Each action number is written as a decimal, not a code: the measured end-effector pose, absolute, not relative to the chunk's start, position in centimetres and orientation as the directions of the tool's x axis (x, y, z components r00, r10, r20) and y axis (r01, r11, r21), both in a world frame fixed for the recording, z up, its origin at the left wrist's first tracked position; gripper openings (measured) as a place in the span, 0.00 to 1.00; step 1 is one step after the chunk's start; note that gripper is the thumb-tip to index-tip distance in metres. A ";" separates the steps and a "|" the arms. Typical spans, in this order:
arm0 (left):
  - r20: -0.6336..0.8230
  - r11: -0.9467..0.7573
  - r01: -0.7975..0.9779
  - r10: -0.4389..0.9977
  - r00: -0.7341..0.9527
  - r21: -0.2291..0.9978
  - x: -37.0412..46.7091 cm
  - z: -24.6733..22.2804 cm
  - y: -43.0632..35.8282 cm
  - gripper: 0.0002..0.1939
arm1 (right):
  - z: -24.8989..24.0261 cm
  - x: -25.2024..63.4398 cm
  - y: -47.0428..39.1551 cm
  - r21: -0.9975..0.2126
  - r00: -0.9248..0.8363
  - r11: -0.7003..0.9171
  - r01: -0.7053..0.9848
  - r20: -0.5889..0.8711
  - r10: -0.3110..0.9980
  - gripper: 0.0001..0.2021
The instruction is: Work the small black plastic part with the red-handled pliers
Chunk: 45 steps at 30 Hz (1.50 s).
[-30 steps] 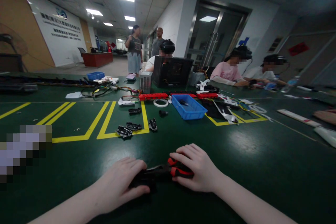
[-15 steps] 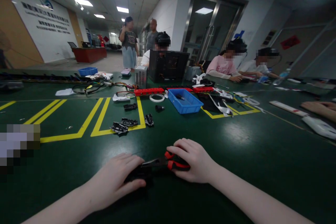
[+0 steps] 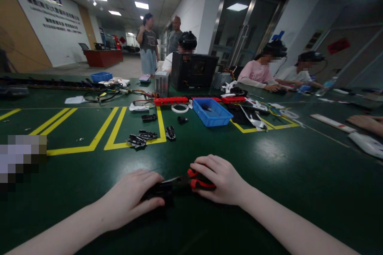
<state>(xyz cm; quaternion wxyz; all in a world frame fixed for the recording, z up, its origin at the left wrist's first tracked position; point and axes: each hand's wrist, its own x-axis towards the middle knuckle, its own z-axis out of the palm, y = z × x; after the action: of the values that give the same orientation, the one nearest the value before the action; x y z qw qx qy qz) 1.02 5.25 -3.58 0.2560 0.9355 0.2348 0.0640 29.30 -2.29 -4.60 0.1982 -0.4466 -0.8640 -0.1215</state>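
My right hand [image 3: 220,180] is closed around the red and black handles of a pair of pliers [image 3: 201,183]. The jaws point left and reach the dark part in my other hand; whether they grip it I cannot tell. My left hand [image 3: 136,195] is closed on a black plastic part [image 3: 163,194], with the thumb below and the fingers over it, so most of the part is hidden. Farther up the table lie several similar black and silver parts [image 3: 137,140], and a dark cylindrical piece [image 3: 182,120] is to their right.
A blue tray [image 3: 213,113] with a dark item inside stands beyond my hands, near a white ring [image 3: 180,108]. Red strips [image 3: 170,100], cables and a black computer case [image 3: 194,71] are behind. Another person's hand [image 3: 366,122] rests at right. Yellow tape [image 3: 72,152] marks the green table.
The whole view has shifted slightly. Both hands keep their hold on the pliers and the black plastic part, with almost no movement between them.
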 end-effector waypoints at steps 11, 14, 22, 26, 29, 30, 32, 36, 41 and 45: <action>-0.009 -0.754 0.413 0.476 0.879 0.511 1.0 -3.8 5.4 0.16 | -4.4 29.1 -2.3 -0.068 -0.495 0.572 0.818 0.426 0.758 0.24; 0.015 -0.758 0.406 0.480 0.877 0.511 1.0 -4.0 5.5 0.18 | -4.5 29.0 -2.3 -0.088 -0.492 0.571 0.817 0.411 0.767 0.24; 0.009 -0.757 0.399 0.471 0.882 0.517 0.9 -4.1 5.6 0.18 | -4.4 28.9 -2.5 -0.046 -0.502 0.576 0.816 0.438 0.746 0.24; 0.002 -0.754 0.412 0.481 0.877 0.512 1.0 -4.0 5.7 0.17 | -4.3 29.0 -2.4 -0.025 -0.503 0.574 0.818 0.453 0.736 0.24; 0.022 -0.757 0.402 0.481 0.877 0.515 1.0 -3.9 5.6 0.17 | -4.3 29.0 -2.3 -0.023 -0.494 0.566 0.824 0.460 0.738 0.24; 0.022 -0.758 0.400 0.479 0.878 0.515 1.0 -3.8 5.5 0.17 | -4.3 29.0 -2.3 -0.027 -0.492 0.566 0.824 0.462 0.738 0.24; 0.016 -0.759 0.402 0.476 0.879 0.512 1.0 -3.6 5.4 0.17 | -4.3 29.0 -2.3 -0.044 -0.485 0.567 0.823 0.466 0.740 0.24; -0.002 -0.758 0.411 0.476 0.880 0.507 1.0 -3.3 5.3 0.16 | -4.4 29.0 -2.2 -0.110 -0.468 0.568 0.815 0.454 0.759 0.23; -0.001 -0.752 0.410 0.478 0.878 0.516 1.0 -3.2 5.3 0.16 | -4.4 28.9 -2.4 -0.118 -0.473 0.572 0.811 0.444 0.761 0.23; -0.001 -0.756 0.402 0.470 0.883 0.517 1.0 -3.4 5.4 0.17 | -4.4 28.9 -2.5 -0.077 -0.489 0.580 0.811 0.456 0.744 0.23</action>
<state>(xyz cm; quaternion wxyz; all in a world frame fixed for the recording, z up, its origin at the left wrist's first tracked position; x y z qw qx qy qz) 0.99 5.43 -3.36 0.2604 0.9347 0.2333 0.0647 28.94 -2.50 -4.36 0.2260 -0.4524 -0.8595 -0.0743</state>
